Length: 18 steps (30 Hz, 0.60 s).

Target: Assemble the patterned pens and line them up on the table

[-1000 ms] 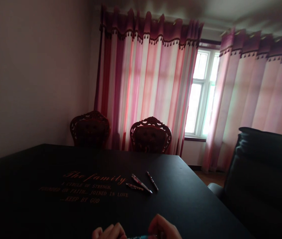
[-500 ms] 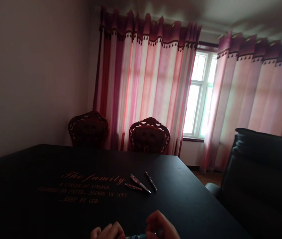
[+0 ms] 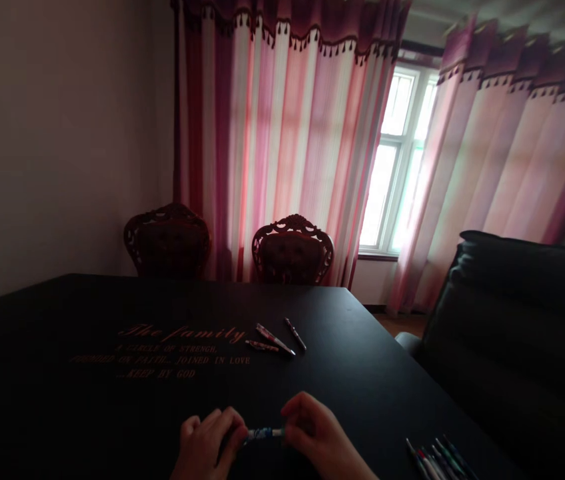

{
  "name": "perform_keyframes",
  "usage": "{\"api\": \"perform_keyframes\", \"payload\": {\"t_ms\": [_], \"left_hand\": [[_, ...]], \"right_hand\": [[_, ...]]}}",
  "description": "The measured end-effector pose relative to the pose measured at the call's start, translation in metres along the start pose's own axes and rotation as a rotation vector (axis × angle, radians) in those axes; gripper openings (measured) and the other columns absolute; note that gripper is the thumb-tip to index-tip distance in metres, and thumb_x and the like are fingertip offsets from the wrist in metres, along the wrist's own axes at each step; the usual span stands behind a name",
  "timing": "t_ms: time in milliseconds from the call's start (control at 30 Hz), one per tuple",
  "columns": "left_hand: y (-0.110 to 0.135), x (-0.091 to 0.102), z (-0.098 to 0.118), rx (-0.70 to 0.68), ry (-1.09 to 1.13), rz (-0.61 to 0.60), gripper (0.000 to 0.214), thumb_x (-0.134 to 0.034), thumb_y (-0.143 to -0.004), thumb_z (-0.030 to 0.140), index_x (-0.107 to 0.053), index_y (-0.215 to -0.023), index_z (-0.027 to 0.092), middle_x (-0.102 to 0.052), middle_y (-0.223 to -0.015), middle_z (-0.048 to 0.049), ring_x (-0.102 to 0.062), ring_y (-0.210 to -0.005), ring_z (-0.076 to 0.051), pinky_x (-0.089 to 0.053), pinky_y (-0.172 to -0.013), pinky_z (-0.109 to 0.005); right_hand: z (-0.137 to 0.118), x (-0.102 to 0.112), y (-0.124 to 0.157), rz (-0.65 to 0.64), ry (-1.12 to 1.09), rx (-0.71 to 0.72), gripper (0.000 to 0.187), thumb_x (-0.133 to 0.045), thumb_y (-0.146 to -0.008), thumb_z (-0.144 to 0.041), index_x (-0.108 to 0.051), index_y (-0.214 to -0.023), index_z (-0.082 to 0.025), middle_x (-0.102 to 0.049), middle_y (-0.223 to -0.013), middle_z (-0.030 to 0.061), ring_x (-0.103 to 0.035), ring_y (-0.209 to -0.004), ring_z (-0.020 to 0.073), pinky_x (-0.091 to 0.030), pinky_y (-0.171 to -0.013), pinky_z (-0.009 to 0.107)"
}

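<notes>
Both my hands are low at the near edge of a black table. Together they hold a small blue-and-white pen lying crosswise between them. My left hand pinches its left end with curled fingers. Curled over the pen's right end is my right hand. Three more pens lie loose on the table further out, beside orange lettering.
Several pens lie in a bunch at the table's near right edge. A dark armchair stands to the right. Two carved chairs stand behind the table, in front of pink curtains and a window.
The view has tilted down, so my hands and the pen show more fully and the bunch of pens at the right has come into sight. My hands keep holding the pen.
</notes>
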State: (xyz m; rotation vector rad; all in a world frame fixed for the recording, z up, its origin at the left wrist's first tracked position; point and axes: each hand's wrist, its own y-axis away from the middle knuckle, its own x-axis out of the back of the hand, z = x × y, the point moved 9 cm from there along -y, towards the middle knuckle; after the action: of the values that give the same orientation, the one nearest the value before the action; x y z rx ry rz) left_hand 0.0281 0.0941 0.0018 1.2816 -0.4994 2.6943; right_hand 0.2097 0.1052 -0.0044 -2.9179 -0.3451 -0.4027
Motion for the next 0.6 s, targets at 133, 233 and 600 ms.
{"api": "perform_keyframes", "payload": {"t_ms": [133, 233, 600], "left_hand": [[0.002, 0.004, 0.008, -0.014, -0.029, 0.002, 0.031, -0.041, -0.096, 0.049, -0.061, -0.087, 0.028, -0.068, -0.084, 0.0045, -0.062, -0.081, -0.018, -0.03, -0.087, -0.04], [0.001, 0.009, 0.006, -0.021, -0.069, 0.023, 0.029, -0.043, -0.096, 0.049, -0.062, -0.087, 0.028, -0.068, -0.083, 0.0048, -0.062, -0.079, -0.018, -0.03, -0.086, -0.04], [0.005, 0.05, 0.034, -0.369, -0.371, 0.285, 0.013, -0.065, -0.084, 0.025, -0.065, -0.095, 0.031, -0.071, -0.094, 0.0037, -0.063, -0.09, -0.019, -0.024, -0.08, -0.037]], "right_hand": [[0.007, 0.001, 0.001, -0.011, -0.028, -0.071, 0.026, -0.067, -0.079, -0.043, -0.064, -0.083, -0.017, -0.067, -0.07, 0.0019, -0.059, -0.067, 0.0159, -0.045, -0.064, 0.026], [0.008, 0.018, -0.002, 0.052, -0.02, -0.065, 0.023, -0.073, -0.072, -0.039, -0.066, -0.079, -0.018, -0.066, -0.073, 0.001, -0.057, -0.069, 0.0157, -0.043, -0.064, 0.026], [0.007, 0.066, -0.006, 0.226, -0.017, -0.056, 0.023, -0.07, -0.075, -0.037, -0.065, -0.08, -0.016, -0.047, -0.057, -0.006, -0.04, -0.054, 0.0096, -0.029, -0.052, 0.023]]}}
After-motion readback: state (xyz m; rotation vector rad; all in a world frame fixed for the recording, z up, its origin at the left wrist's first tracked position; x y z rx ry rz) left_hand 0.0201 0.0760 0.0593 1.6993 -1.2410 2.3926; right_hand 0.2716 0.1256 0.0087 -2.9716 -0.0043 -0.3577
